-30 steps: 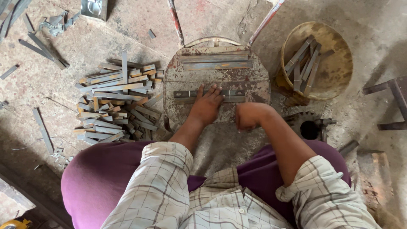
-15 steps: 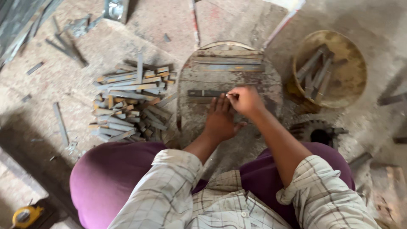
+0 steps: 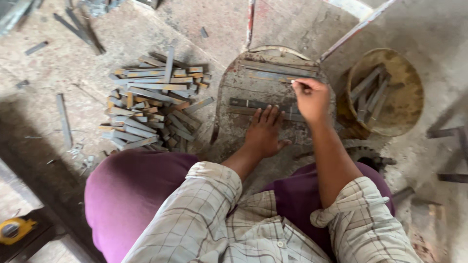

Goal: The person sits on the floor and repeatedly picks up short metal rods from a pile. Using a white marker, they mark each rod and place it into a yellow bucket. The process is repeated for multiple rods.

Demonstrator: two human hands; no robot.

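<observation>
- Currently left hand (image 3: 263, 132) lies flat, palm down, fingers (image 3: 269, 115) spread and straight, pressing on a flat metal bar (image 3: 248, 103) that lies across the round plate (image 3: 229, 117). Nothing gripped, just held down.
- Right hand (image 3: 312, 100) is over the plate's right side, fingers pinched shut on a thin white marker (image 3: 294, 83); tip sits at the upper bars (image 3: 273, 68). Can't tell whether the tip touches.
- Plate is rusty, worn, and serves as the tabletop. It carries the held bar near the middle and a few more bars lying side by side near its far edge.
- Bowl (image 3: 409, 112), round, yellowish and dirty, stands on the floor just right of the plate. Holds a handful of short grey bars (image 3: 370, 92), leaning loosely against each other, tilted; most of the bowl's bottom is bare.
- Pile (image 3: 151, 102) of the same short bars lies on the floor left of the plate, stacked roughly crosswise, some rusty, some grey.
- Stray bar (image 3: 63, 119) lies alone further left, well apart from the pile.
- Gear (image 3: 368, 156) sits on the floor near the right knee, partly hidden by the arm.
- Yellow tape measure (image 3: 14, 229) at bottom left corner.
</observation>
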